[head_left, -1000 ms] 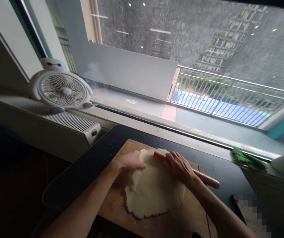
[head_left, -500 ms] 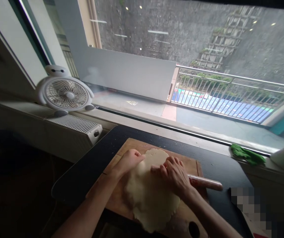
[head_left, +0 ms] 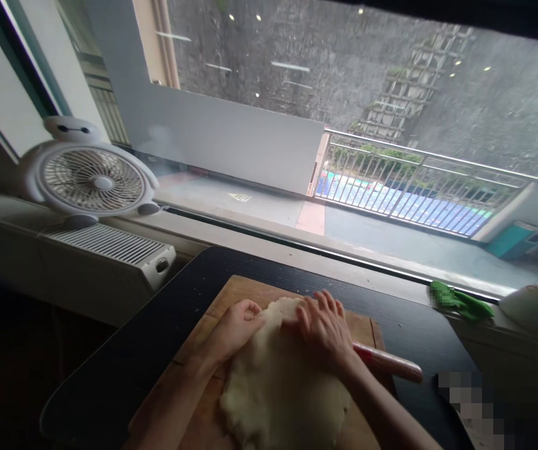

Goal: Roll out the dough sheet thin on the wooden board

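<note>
A wide, thin sheet of pale dough [head_left: 283,387] with an uneven edge lies on a wooden cutting board [head_left: 226,300]. My left hand [head_left: 236,328] is closed at the dough's upper left edge, thumb and fingers pinching its rim. Over the dough, my right hand [head_left: 326,328] rests on a wooden rolling pin [head_left: 391,362], palm down, fingers bent over it. The pin's handle end sticks out to the right past the board; much of its middle is hidden under my hand.
The board lies on a black table [head_left: 166,331] by a window sill. A white fan [head_left: 102,181] stands on the left above a slatted white unit [head_left: 114,240]. On the right sill are a green cloth [head_left: 466,303] and a pale rounded object [head_left: 536,306].
The view has shifted, so board and table sit lower and nearer. The fingers of my right hand have straightened somewhat as the hand moved along the pin. My left hand stays at the dough's edge.
</note>
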The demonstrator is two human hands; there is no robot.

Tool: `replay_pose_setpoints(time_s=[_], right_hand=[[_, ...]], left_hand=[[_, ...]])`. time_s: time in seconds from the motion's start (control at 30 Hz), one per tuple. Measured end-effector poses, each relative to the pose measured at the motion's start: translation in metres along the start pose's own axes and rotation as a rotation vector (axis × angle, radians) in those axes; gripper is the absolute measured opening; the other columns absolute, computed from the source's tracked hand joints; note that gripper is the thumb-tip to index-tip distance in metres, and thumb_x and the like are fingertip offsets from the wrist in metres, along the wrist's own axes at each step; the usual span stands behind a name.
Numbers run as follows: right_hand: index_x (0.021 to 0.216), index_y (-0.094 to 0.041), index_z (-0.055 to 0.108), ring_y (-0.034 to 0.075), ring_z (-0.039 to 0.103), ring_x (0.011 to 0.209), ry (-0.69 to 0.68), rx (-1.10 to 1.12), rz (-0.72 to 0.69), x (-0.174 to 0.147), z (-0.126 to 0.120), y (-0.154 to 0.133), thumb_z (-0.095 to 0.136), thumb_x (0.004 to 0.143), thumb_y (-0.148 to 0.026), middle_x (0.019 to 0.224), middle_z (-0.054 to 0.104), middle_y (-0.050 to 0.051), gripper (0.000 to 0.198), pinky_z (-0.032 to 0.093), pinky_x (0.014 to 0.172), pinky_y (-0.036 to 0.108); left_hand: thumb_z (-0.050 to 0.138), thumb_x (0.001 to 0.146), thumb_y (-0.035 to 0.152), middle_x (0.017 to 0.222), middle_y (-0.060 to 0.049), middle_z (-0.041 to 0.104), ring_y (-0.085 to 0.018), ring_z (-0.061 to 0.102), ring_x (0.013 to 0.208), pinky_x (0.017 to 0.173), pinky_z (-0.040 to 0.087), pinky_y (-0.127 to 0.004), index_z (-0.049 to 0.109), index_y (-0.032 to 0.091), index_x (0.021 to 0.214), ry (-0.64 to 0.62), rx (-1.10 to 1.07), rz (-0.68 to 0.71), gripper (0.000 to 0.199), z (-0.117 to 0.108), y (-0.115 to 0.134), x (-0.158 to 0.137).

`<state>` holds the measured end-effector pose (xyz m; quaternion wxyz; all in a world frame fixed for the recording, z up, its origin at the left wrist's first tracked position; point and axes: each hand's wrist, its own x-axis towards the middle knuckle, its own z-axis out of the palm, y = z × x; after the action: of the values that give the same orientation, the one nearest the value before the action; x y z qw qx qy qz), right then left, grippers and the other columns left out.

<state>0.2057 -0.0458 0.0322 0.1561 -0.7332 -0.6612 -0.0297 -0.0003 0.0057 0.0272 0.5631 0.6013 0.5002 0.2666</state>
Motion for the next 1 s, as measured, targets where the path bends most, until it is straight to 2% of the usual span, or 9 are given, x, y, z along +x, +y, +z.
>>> replay_pose_setpoints(time_s=[0.13, 0.23, 0.3, 0.37, 0.5, 0.67, 0.73, 0.87, 1.0], right_hand=[[0.121, -0.016, 0.05, 0.027, 0.037, 0.123, 0.013, -0.008, 0.14, 0.033, -0.003, 0.008, 0.019, 0.094, -0.04, 0.129, 0.046, 0.014, 0.048, 0.027, 0.099, 0.047], [0.126, -0.022, 0.048, 0.024, 0.027, 0.131, 0.021, -0.005, 0.019, 0.016, 0.004, -0.003, 0.026, 0.093, -0.044, 0.135, 0.043, 0.008, 0.045, 0.022, 0.105, 0.042], [0.13, -0.023, 0.044, 0.025, 0.017, 0.135, 0.045, -0.015, -0.136, 0.005, 0.009, -0.009, 0.029, 0.092, -0.048, 0.136, 0.043, 0.007, 0.048, 0.013, 0.109, 0.044], [0.131, -0.019, 0.044, 0.026, 0.015, 0.136, 0.074, -0.042, -0.073, 0.01, 0.012, -0.007, 0.028, 0.092, -0.048, 0.138, 0.041, 0.01, 0.051, 0.01, 0.109, 0.047], [0.129, -0.016, 0.045, 0.028, 0.021, 0.134, 0.002, -0.036, 0.135, 0.035, 0.012, -0.002, 0.021, 0.094, -0.045, 0.137, 0.04, 0.012, 0.051, 0.016, 0.106, 0.048], [0.129, -0.021, 0.045, 0.025, 0.022, 0.133, 0.024, -0.017, -0.088, 0.016, 0.018, -0.016, 0.02, 0.094, -0.046, 0.132, 0.046, 0.007, 0.05, 0.018, 0.106, 0.04], [0.12, -0.02, 0.052, 0.025, 0.031, 0.126, 0.064, -0.052, -0.062, 0.022, 0.015, -0.013, 0.019, 0.095, -0.044, 0.125, 0.05, 0.009, 0.048, 0.023, 0.101, 0.04], [0.092, -0.019, 0.061, 0.021, 0.05, 0.094, 0.07, -0.071, -0.001, 0.046, 0.004, 0.006, 0.015, 0.096, -0.041, 0.099, 0.059, 0.011, 0.051, 0.034, 0.083, 0.035], [0.079, -0.022, 0.058, 0.016, 0.051, 0.079, 0.051, -0.067, -0.135, 0.022, 0.003, 0.022, 0.026, 0.096, -0.043, 0.082, 0.06, 0.004, 0.042, 0.032, 0.075, 0.028]], left_hand=[[0.061, 0.066, 0.045, 0.067, -0.001, 0.067, -0.017, 0.062, 0.06, 0.052, 0.042, -0.024, 0.052, 0.018, 0.086, -0.007, -0.018, -0.007, 0.034, 0.0, -0.005, 0.002], [0.06, 0.068, 0.044, 0.063, 0.001, 0.065, -0.015, 0.059, 0.055, 0.049, 0.04, -0.022, 0.051, 0.019, 0.084, -0.002, 0.002, 0.0, 0.032, 0.0, -0.008, 0.004], [0.059, 0.069, 0.043, 0.06, 0.002, 0.064, -0.014, 0.057, 0.052, 0.047, 0.038, -0.022, 0.051, 0.019, 0.083, -0.002, 0.021, 0.015, 0.03, -0.001, -0.008, 0.005], [0.059, 0.07, 0.043, 0.06, 0.002, 0.064, -0.014, 0.057, 0.051, 0.047, 0.037, -0.022, 0.051, 0.019, 0.083, -0.005, 0.024, 0.015, 0.029, -0.001, -0.008, 0.006], [0.059, 0.069, 0.044, 0.064, 0.001, 0.065, -0.015, 0.059, 0.056, 0.051, 0.04, -0.023, 0.052, 0.019, 0.083, -0.001, 0.021, 0.005, 0.029, -0.001, -0.013, 0.008], [0.058, 0.071, 0.045, 0.063, 0.001, 0.064, -0.014, 0.058, 0.056, 0.051, 0.039, -0.022, 0.053, 0.019, 0.082, -0.004, 0.028, 0.025, 0.029, 0.0, -0.019, 0.01], [0.059, 0.069, 0.046, 0.064, 0.0, 0.065, -0.015, 0.058, 0.059, 0.053, 0.04, -0.023, 0.056, 0.018, 0.081, 0.025, 0.071, 0.025, 0.031, -0.002, -0.015, 0.012], [0.056, 0.069, 0.051, 0.076, -0.004, 0.068, -0.018, 0.061, 0.069, 0.058, 0.041, -0.023, 0.063, 0.015, 0.082, 0.057, 0.114, -0.012, 0.039, -0.008, -0.001, 0.019], [0.061, 0.064, 0.046, 0.065, -0.004, 0.065, -0.018, 0.059, 0.062, 0.049, 0.036, -0.022, 0.065, 0.013, 0.066, -0.198, 0.309, -0.052, 0.034, -0.002, 0.014, 0.025]])
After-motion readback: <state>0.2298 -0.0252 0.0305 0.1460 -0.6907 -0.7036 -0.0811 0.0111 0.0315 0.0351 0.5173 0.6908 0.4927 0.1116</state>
